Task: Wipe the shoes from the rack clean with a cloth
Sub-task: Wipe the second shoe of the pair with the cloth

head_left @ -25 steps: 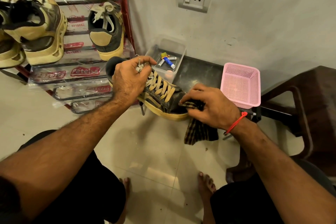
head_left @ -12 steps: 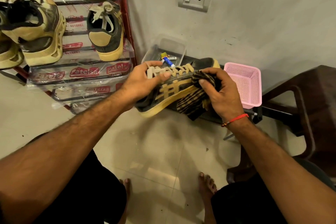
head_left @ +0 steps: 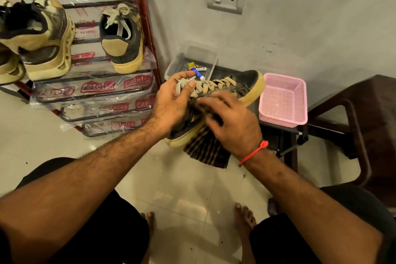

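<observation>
A dark sneaker [head_left: 244, 83] with a tan sole and tan laces is held in the air, toe pointing to the upper right. My left hand [head_left: 173, 103] grips it at the tongue and laces, thumb on top. My right hand [head_left: 231, 122] presses a dark checked cloth [head_left: 205, 150] against the shoe's near side; the fingers are blurred and the cloth hangs below the sole. On the shoe rack [head_left: 141, 17] at the left stand the matching sneaker [head_left: 124, 38] and a chunky tan shoe [head_left: 42, 36].
A clear plastic box [head_left: 188, 60] with small tubes sits behind the shoe on a low dark table [head_left: 280, 135]. A pink basket [head_left: 282, 100] stands to the right, a dark chair [head_left: 368, 113] beyond it. My bare feet rest on the tiled floor [head_left: 188, 188].
The shoe was turned so its toe points to the upper right. My right hand slid the cloth from the toe end back along the shoe's side toward the heel.
</observation>
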### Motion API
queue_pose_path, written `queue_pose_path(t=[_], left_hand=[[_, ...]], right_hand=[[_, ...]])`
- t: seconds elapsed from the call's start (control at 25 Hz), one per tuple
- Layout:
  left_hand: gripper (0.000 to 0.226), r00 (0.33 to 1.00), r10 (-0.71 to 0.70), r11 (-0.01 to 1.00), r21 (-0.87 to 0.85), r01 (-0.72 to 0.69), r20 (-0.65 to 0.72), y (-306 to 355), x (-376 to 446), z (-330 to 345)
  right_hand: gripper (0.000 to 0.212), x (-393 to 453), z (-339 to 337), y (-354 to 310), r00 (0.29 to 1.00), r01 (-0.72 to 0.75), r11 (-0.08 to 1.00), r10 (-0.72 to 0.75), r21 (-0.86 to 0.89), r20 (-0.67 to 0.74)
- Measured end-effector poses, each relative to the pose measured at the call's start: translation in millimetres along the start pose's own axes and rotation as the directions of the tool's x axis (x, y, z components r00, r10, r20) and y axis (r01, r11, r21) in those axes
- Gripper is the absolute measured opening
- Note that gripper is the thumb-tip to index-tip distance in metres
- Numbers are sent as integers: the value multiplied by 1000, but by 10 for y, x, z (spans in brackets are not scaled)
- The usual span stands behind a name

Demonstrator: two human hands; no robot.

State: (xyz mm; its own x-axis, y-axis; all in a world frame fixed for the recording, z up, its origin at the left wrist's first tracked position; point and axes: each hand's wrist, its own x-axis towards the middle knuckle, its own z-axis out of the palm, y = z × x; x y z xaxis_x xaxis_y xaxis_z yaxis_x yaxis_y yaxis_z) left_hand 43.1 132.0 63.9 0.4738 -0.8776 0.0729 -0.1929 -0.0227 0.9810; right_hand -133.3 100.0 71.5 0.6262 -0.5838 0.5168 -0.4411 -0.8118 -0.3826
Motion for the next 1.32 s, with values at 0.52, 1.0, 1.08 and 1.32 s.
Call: queue_pose_path(t=[0.52, 1.0, 1.08, 1.32], left_hand=[[20, 1000, -18, 1000, -12, 18, -19, 65, -51, 101], [17, 995, -46, 996, -82, 40, -83, 132, 10, 50], [19, 994, -39, 998, -46, 35, -99, 126, 29, 37], [15, 979, -156, 972, -197, 129, -131, 140, 18, 20]], right_hand=[[27, 193, -185, 401, 970, -243, 953, 232, -181, -76], [26, 214, -374, 583, 929, -359, 919, 336, -163, -154], [25, 181, -388, 678, 905, -403, 908, 377, -114, -199], [34, -3, -22, 117, 997, -72, 997, 73, -40, 13]])
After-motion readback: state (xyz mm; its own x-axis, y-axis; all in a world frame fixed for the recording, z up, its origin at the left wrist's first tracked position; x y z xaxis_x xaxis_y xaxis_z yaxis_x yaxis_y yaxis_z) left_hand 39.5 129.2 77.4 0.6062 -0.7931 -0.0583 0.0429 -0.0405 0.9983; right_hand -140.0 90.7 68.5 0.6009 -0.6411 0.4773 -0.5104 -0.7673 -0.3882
